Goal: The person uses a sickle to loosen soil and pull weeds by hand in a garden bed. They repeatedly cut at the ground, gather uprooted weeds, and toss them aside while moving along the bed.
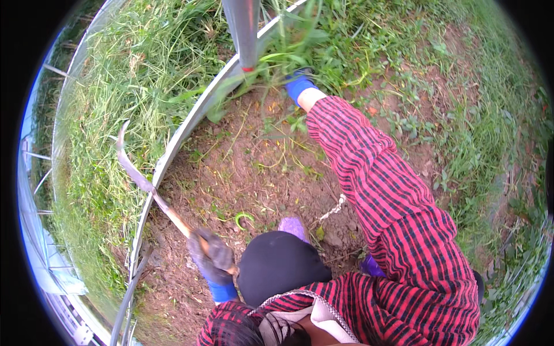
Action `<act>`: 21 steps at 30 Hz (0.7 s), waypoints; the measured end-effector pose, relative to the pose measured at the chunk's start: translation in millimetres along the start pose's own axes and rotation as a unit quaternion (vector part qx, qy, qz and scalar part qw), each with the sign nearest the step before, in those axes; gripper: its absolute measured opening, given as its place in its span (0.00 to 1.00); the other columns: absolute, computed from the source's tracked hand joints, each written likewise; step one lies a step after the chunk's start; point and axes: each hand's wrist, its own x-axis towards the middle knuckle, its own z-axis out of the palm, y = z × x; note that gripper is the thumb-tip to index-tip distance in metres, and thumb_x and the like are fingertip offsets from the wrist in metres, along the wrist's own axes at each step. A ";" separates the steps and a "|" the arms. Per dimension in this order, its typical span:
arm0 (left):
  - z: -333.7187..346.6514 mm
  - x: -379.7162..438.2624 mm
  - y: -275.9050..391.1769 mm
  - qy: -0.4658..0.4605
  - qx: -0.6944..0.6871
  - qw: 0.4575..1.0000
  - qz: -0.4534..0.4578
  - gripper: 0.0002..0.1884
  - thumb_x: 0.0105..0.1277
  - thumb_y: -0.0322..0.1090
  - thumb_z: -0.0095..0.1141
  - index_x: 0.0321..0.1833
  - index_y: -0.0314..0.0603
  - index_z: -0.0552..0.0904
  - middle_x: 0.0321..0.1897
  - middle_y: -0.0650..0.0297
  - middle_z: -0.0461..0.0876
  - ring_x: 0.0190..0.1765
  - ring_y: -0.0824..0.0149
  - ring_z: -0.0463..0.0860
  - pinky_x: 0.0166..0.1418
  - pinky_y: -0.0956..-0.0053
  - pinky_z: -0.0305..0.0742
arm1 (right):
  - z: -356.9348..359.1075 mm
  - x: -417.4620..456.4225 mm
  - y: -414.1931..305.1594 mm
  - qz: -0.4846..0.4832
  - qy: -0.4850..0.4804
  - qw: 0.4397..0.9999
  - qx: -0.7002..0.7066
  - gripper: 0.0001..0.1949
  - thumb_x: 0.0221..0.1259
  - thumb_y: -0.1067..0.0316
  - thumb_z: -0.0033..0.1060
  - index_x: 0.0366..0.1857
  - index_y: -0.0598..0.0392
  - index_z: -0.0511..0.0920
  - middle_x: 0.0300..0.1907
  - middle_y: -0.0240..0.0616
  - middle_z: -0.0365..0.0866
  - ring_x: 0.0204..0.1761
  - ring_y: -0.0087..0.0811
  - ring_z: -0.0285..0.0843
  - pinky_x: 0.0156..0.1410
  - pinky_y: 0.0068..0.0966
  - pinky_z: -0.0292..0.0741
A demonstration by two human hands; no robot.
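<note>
My left hand point(212, 255), in a blue and dark work glove, is closed around the wooden handle point(177, 218) of a sickle. The curved metal blade point(134, 173) points up and left, crossing above a pale metal rail. My right arm reaches far forward, and my right hand point(301, 82) in a matching glove is among green weeds point(277, 60) near a grey post. Blurred stems and leaves spread from that hand, which appears to grip them. Its fingers are mostly hidden by foliage.
The grey metal post point(244, 34) with a red band at its foot stands by the long metal rail point(186, 125). Dense grass point(112, 99) grows beyond the rail. Brown soil point(255, 160) with plant scraps lies before my purple boot point(294, 227). A pipe point(125, 307) stands at lower left.
</note>
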 end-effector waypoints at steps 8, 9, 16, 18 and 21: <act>-15.0 -39.8 -3.9 0.238 0.498 0.828 0.101 0.12 0.70 0.40 0.55 0.36 0.39 0.73 0.17 0.70 0.69 0.16 0.79 0.67 0.20 0.82 0.59 | 3.2 13.8 -6.7 0.162 -0.105 0.981 0.029 0.25 0.68 0.50 0.43 0.63 0.55 0.72 0.65 0.47 0.71 0.64 0.50 0.71 0.68 0.45 0.66; -13.7 -36.2 -2.6 0.231 0.485 0.840 0.072 0.12 0.70 0.41 0.54 0.35 0.39 0.73 0.17 0.70 0.69 0.16 0.78 0.67 0.20 0.82 0.59 | 2.4 12.4 12.4 0.191 -0.031 0.976 0.100 0.26 0.65 0.49 0.46 0.60 0.57 0.74 0.63 0.49 0.73 0.62 0.53 0.72 0.68 0.45 0.67; -4.2 -39.0 22.1 0.180 0.276 0.927 0.180 0.12 0.72 0.42 0.50 0.38 0.41 0.73 0.16 0.67 0.71 0.13 0.75 0.67 0.12 0.80 0.62 | -12.3 -14.7 25.2 0.067 -0.115 0.989 0.058 0.19 0.60 0.50 0.52 0.49 0.49 0.81 0.50 0.49 0.82 0.51 0.50 0.80 0.55 0.39 0.76; -41.9 -44.1 7.0 0.161 0.305 0.917 0.201 0.12 0.71 0.42 0.52 0.39 0.39 0.74 0.21 0.65 0.74 0.16 0.75 0.70 0.14 0.81 0.65 | -14.4 -38.5 34.0 -0.020 -0.089 0.992 0.091 0.19 0.59 0.49 0.56 0.45 0.52 0.81 0.43 0.49 0.83 0.43 0.48 0.82 0.46 0.39 0.77; -102.8 -53.6 -12.6 0.165 0.607 0.732 0.263 0.12 0.68 0.40 0.56 0.43 0.37 0.76 0.27 0.64 0.79 0.23 0.74 0.74 0.23 0.82 0.70 | -6.6 -149.5 -19.8 -0.006 -0.217 0.928 0.303 0.24 0.62 0.46 0.59 0.46 0.60 0.80 0.41 0.51 0.84 0.37 0.40 0.80 0.43 0.38 0.77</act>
